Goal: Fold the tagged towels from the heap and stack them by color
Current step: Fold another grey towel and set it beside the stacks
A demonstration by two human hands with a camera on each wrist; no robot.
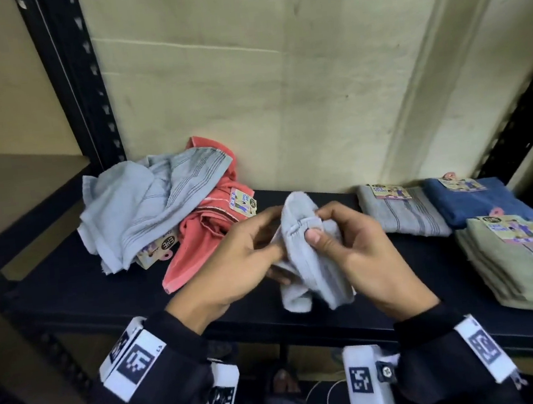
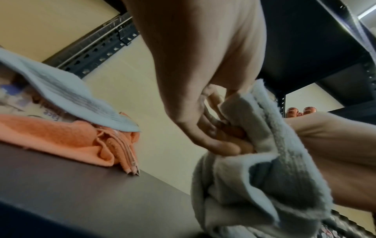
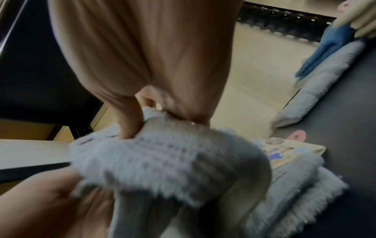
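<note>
Pinching grey towel (image 1: 311,256), both hands' fingers (image 1: 315,236); heap (image 1: 159,207) left, folded stacks (image 1: 517,259) right.

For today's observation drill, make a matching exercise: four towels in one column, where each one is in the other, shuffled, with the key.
Column A
1. coral towel
2. dark blue towel
3. olive towel
4. pale grey towel

Column B
a. folded, nearest on the right
b. held in both hands
c. crumpled in the heap on the left
d. folded, far right at the back

Pairs: 1-c, 2-d, 3-a, 4-b

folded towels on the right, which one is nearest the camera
The green folded towel, at the shelf's front right edge; the grey striped one and the dark blue one lie behind it by the wall.
</note>
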